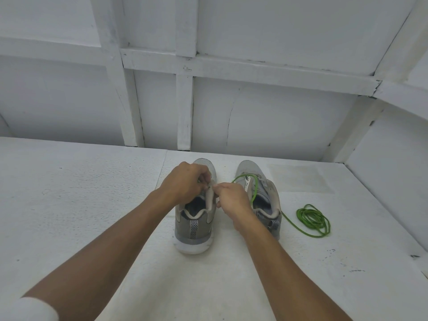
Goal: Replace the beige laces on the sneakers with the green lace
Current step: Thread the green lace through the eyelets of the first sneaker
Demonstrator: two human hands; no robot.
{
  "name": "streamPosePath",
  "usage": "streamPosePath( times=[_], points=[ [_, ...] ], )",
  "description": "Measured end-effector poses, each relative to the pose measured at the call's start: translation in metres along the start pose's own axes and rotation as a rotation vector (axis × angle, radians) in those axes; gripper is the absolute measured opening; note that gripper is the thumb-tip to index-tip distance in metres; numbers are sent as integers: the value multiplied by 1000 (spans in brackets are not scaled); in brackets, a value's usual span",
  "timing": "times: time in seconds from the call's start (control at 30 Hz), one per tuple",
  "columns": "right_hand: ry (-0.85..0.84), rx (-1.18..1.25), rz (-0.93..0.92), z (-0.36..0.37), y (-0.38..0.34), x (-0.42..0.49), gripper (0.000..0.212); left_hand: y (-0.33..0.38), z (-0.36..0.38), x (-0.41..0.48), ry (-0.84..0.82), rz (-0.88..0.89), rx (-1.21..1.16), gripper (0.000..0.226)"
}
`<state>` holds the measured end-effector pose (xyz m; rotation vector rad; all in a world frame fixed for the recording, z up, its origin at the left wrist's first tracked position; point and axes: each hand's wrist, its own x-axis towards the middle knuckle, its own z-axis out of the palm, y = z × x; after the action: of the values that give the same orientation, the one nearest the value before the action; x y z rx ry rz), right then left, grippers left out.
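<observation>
I read this as a bare, purpose-built booth or workshop corner, not a lived-in room. My reference is the grip, where the left hand (185,181) pinches the left sneaker (194,225) and the right hand (234,200) pinches the green lace (300,215). Everything around it is painted white. The bench top (81,205) beneath has a rough, grainy skin, possibly foam board; the wide lens softens it. Beyond the grip rises a back wall (278,117) of flat panels framed by crude battens (184,112), with paint cracked at the joints. Right of the grip a side wall (389,181) closes the space, and dark scuffs (331,250) fleck the top.
</observation>
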<state>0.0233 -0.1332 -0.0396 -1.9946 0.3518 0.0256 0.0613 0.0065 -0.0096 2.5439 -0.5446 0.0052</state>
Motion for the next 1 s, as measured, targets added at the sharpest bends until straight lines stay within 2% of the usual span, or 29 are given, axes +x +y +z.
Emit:
streamPosePath(
  times=[0.23, 0.43, 0.77, 0.87, 0.97, 1.0],
  points=[
    [0, -17, -20, 1, 0, -2, 37, 2, 1, 1, -11, -10, -14, 23],
    [-18, -7, -42, -2, 0, -2, 18, -1, 0, -2, -45, -16, -17, 27],
    [48, -37, -91, 1, 1, 7, 11, -5, 8, -11, 154, 5, 117, 18],
    [85, -64, -102, -4, 0, 7, 13, -18, 2, -18, 150, -37, 180, 35],
    [199, -64, -114, -9, -4, 12, 16, -33, 1, -28, 166, -108, 55, 51],
    [246, 9, -119, -12, -10, 13, 17, -37, 3, -30, 179, -134, -1, 54]
  ],
)
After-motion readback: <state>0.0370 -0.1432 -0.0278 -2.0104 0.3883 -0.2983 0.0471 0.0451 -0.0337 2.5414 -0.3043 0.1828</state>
